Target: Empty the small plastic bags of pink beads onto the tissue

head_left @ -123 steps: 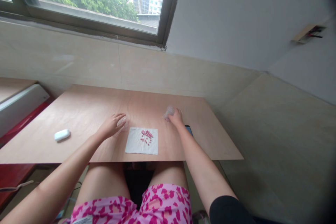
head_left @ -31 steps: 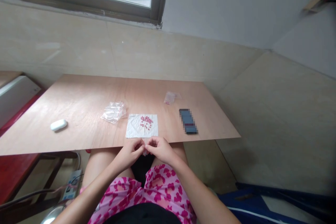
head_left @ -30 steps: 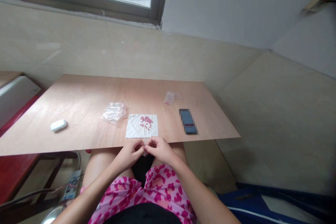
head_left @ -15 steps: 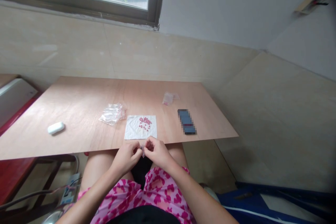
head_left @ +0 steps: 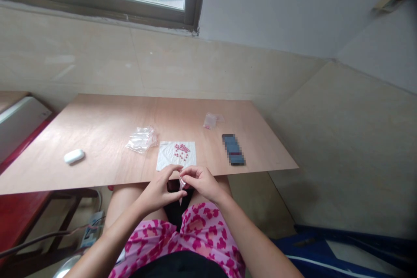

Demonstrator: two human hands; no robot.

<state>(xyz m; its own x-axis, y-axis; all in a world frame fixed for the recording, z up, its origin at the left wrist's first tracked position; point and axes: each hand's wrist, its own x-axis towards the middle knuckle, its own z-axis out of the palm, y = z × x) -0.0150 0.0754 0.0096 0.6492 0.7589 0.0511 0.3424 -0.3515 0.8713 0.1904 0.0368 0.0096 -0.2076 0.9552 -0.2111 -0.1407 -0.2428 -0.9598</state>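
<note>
My right hand (head_left: 201, 182) pinches a small clear plastic bag (head_left: 181, 186) just past the near edge of the plywood tabletop (head_left: 104, 139), with the bag hanging down over my lap. My left hand (head_left: 158, 190) arches beside it, its thumb at the bag's edge. Whether it grips the bag is hidden. Beyond my hands lies a white paper square (head_left: 166, 156) bearing a cluster of pink beads (head_left: 181, 152). A crumpled clear bag (head_left: 141, 139) rests to its left, and a smaller bag with pink contents (head_left: 210, 120) lies farther back.
A phone (head_left: 233, 150), pixelated, lies right of the paper, and a white oval case (head_left: 74, 156) sits at the left. Walls bound the board's far side. Below it are a power strip (head_left: 89, 235) and cables. A red bench (head_left: 19, 208) stands left.
My hands have moved slightly apart. The left fingers have lifted and spread, and more of the small bag now shows, hanging from my right fingers.
</note>
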